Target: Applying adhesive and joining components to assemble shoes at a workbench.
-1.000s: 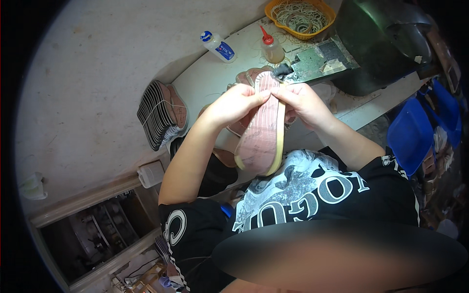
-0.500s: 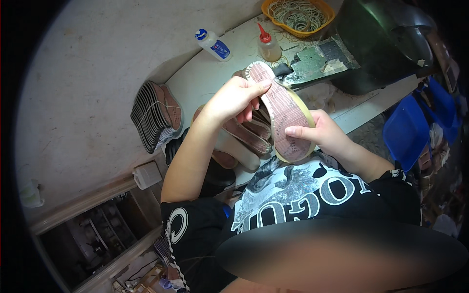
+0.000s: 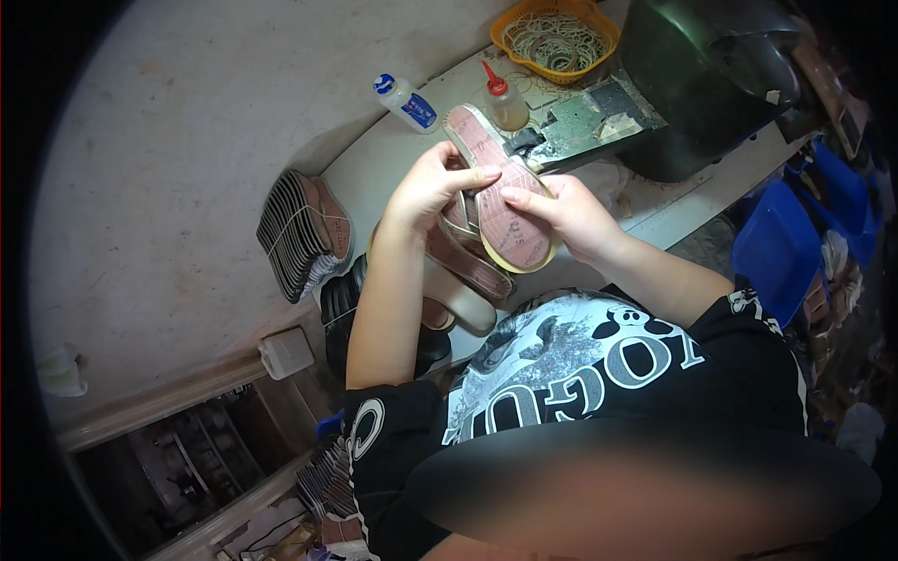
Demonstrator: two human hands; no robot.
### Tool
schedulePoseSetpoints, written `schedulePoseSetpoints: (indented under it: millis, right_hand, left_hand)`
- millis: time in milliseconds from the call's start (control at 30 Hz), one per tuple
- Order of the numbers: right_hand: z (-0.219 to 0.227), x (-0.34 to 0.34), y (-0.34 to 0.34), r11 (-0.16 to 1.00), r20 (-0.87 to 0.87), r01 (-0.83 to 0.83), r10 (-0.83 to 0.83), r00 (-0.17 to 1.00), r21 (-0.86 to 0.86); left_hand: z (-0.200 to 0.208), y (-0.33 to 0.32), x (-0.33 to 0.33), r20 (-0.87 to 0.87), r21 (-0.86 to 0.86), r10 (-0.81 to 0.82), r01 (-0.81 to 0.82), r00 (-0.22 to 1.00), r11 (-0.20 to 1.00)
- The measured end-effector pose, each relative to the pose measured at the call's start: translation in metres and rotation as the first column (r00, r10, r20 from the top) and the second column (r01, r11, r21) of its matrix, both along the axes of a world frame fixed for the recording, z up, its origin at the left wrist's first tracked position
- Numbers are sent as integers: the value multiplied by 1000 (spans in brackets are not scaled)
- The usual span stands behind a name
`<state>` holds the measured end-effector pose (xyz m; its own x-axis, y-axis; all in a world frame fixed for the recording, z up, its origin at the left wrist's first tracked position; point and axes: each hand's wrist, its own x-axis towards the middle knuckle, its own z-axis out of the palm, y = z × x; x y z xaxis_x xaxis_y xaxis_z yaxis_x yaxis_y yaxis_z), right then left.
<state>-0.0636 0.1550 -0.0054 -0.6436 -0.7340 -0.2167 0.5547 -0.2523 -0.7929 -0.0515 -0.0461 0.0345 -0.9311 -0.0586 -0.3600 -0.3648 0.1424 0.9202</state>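
Both hands hold a pinkish insole (image 3: 516, 241) with a pale yellow rim, tilted above the table. My left hand (image 3: 438, 192) grips its waist from the left side, thumb across the pink face and fingers curled behind. From the right, my right hand (image 3: 575, 217) clasps the wider end, its thumb pressed flat on the face near the middle. The fingers behind are mostly hidden. Beneath my left hand lie more pink sole pieces (image 3: 472, 266) and a beige shoe form (image 3: 458, 297), partly covered by my hands and arm.
A banded stack of insoles (image 3: 304, 234) stands by the wall, near black shoe parts (image 3: 344, 313). Farther back are a blue-capped bottle (image 3: 407, 105), a red-nozzled bottle (image 3: 506, 105), a yellow basket (image 3: 533, 64) of rubber bands and a green machine (image 3: 599, 126). Blue bins (image 3: 772, 252) sit right.
The insole has moved slightly left and tilted away. My right hand has shifted from its near end up along the side, closer to my left hand.
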Motion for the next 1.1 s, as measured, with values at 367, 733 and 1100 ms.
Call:
schedulePoseSetpoints:
  millis: [367, 733, 1100]
  right_hand:
    - [5, 20, 15, 988, 149, -145, 137, 979, 50]
    - [6, 4, -10, 999, 161, -30, 34, 986, -28]
    - [4, 5, -5, 999, 62, 21, -18, 998, -44]
  left_hand:
    - [2, -6, -8, 62, 76, 53, -58, 997, 995]
    - [14, -39, -54, 73, -175, -525, 529, 848, 830]
    - [21, -47, -41, 231, -630, -460, 492, 857, 600]
